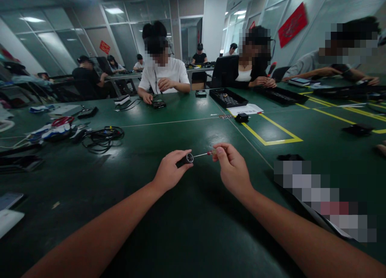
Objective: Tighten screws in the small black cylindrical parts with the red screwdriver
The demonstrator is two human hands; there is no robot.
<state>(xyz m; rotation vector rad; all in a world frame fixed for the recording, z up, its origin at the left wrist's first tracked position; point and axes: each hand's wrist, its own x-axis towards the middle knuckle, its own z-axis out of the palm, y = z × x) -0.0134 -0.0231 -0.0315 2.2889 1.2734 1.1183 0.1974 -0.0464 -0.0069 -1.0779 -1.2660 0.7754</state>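
Observation:
My left hand [172,168] is closed around a small black cylindrical part [183,160], its round silvery end turned to the right. Between the fingers and thumb of my right hand [231,165] is the handle of a screwdriver [201,154], which has a red collar and a thin metal shaft. The shaft points left, and its tip is at the open end of the black part. Whether the tip touches a screw inside is too small to tell. Both hands are above the green tabletop [193,221].
Coiled black cables [104,138] and a pile of gloves [57,129] lie at the left. Across the table, people work near black trays [228,97]. Yellow tape [283,141] marks the table at the right, near a small black block [241,117]. A phone [10,200] lies near left.

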